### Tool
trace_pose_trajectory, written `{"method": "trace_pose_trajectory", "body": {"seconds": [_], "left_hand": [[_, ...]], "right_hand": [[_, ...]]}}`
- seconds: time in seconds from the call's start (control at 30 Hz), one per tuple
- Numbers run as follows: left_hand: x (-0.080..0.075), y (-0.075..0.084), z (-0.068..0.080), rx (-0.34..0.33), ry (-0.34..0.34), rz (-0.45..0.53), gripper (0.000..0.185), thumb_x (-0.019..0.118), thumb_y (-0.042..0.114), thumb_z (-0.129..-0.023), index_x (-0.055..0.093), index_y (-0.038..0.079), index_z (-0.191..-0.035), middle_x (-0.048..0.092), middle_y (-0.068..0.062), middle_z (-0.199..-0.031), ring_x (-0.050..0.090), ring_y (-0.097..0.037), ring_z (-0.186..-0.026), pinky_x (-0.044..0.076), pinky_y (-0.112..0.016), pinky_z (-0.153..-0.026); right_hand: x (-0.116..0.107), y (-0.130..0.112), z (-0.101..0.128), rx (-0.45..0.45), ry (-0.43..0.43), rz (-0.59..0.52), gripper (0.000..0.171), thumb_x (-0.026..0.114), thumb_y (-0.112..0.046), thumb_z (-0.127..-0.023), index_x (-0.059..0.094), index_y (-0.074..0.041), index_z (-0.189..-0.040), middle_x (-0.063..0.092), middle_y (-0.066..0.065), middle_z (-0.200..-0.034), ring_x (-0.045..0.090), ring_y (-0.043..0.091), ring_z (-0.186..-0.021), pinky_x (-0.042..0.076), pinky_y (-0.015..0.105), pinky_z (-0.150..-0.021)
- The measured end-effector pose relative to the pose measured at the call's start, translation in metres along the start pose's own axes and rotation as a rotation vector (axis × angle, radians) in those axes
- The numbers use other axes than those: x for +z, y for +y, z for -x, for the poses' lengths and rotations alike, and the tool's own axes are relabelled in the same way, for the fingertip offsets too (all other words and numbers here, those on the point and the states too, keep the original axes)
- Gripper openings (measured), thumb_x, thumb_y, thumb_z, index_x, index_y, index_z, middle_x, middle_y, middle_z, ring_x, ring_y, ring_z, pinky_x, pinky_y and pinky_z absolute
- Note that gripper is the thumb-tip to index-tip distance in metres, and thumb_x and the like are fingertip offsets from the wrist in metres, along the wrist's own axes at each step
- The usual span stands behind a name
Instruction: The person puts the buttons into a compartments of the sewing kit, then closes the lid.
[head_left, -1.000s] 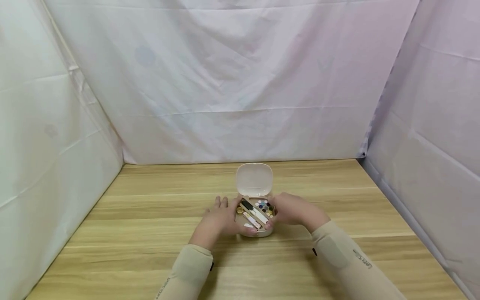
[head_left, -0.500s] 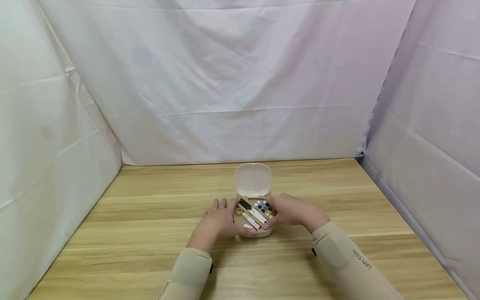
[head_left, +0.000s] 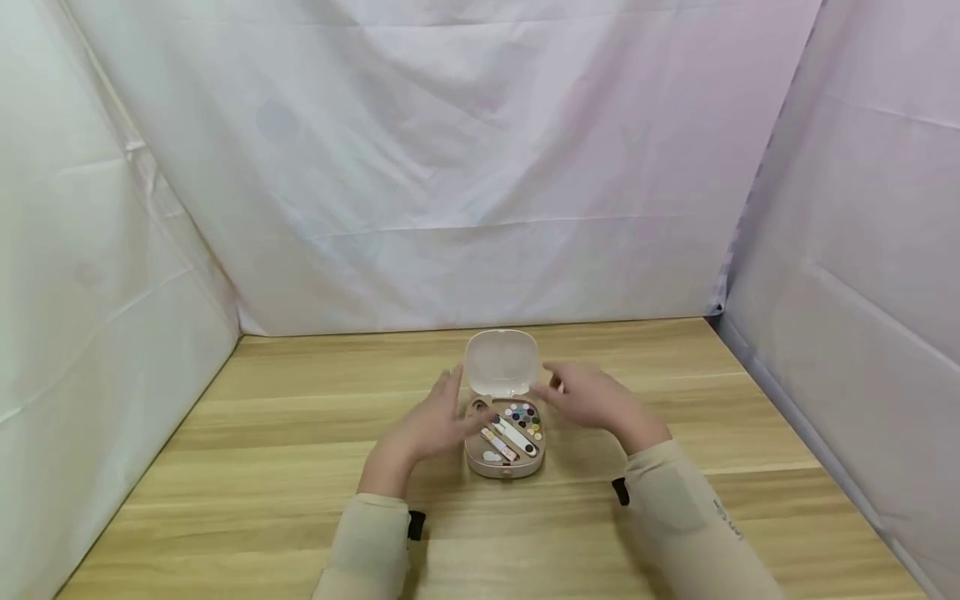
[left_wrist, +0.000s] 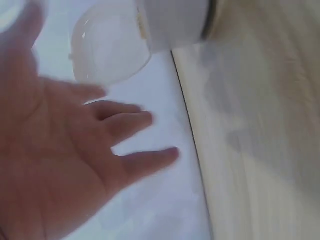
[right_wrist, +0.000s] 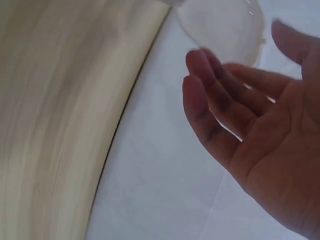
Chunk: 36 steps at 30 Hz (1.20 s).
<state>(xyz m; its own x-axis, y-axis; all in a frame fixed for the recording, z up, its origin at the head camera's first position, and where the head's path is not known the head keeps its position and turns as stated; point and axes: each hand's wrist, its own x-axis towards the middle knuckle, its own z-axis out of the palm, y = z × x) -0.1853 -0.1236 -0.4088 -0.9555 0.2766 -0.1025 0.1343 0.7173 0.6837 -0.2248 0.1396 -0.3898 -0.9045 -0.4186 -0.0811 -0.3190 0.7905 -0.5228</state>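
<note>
A small pale box (head_left: 506, 471) stands on the table with its rounded translucent lid (head_left: 501, 363) raised at the back. In its tray are several coloured buttons (head_left: 527, 418), a white slim tool (head_left: 516, 437) and a short patterned strip (head_left: 498, 447). My left hand (head_left: 423, 427) hovers at the box's left, fingers spread, its thumb crossing in front of the tray's left part. To the right of the lid floats my right hand (head_left: 600, 402), fingers loosely bent and holding nothing. Both wrist views show bare palms, the left (left_wrist: 65, 150) and the right (right_wrist: 280, 145), beside the lid.
The wood-grain table (head_left: 315, 417) extends on both sides of the box. White cloth hangs behind (head_left: 420, 167) and along the left (head_left: 90, 292) and right (head_left: 862, 250) sides.
Both hands have let go of the box's sides and lifted up and apart from it. More of the tray and the box's front now show. The lid stays raised.
</note>
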Motion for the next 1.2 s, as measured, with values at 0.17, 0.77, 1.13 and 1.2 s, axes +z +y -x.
{"method": "trace_pose_trajectory", "body": {"seconds": [0.17, 0.77, 1.13, 1.2], "left_hand": [[-0.008, 0.009, -0.014, 0.070, 0.132, 0.256, 0.081, 0.000, 0.060, -0.112, 0.006, 0.005, -0.171, 0.009, -0.017, -0.179, 0.011, -0.036, -0.167, 0.009, -0.054, -0.137], [-0.001, 0.017, -0.001, 0.136, 0.180, 0.526, 0.074, 0.001, 0.057, -0.112, 0.019, 0.017, -0.172, 0.034, -0.022, -0.171, 0.031, -0.048, -0.160, 0.015, -0.073, -0.130], [0.007, 0.015, 0.031, 0.165, 0.192, 0.468, 0.068, 0.015, 0.049, -0.117, 0.025, 0.005, -0.168, 0.032, -0.026, -0.172, 0.030, -0.043, -0.161, 0.021, -0.062, -0.134], [0.008, 0.015, 0.036, 0.150, 0.197, 0.462, 0.068, 0.018, 0.049, -0.117, 0.029, 0.004, -0.167, 0.034, -0.023, -0.172, 0.030, -0.042, -0.162, 0.021, -0.061, -0.134]], "right_hand": [[-0.004, -0.007, -0.005, 0.046, 0.071, -0.236, 0.073, 0.029, -0.049, -0.116, 0.027, 0.004, -0.166, 0.039, 0.026, -0.168, 0.038, 0.046, -0.157, 0.031, 0.061, -0.130], [0.010, -0.013, 0.010, -0.019, 0.068, -0.520, 0.081, 0.020, -0.057, -0.115, 0.000, -0.002, -0.170, 0.000, 0.018, -0.180, -0.003, 0.038, -0.168, 0.001, 0.059, -0.136], [0.016, -0.012, 0.051, -0.043, -0.001, -0.610, 0.076, 0.020, -0.053, -0.116, 0.004, -0.003, -0.171, 0.014, 0.021, -0.178, 0.020, 0.047, -0.164, 0.016, 0.061, -0.134], [0.016, -0.012, 0.057, -0.046, -0.026, -0.667, 0.075, 0.020, -0.052, -0.116, 0.005, -0.003, -0.171, 0.015, 0.021, -0.178, 0.026, 0.047, -0.162, 0.019, 0.058, -0.133]]}}
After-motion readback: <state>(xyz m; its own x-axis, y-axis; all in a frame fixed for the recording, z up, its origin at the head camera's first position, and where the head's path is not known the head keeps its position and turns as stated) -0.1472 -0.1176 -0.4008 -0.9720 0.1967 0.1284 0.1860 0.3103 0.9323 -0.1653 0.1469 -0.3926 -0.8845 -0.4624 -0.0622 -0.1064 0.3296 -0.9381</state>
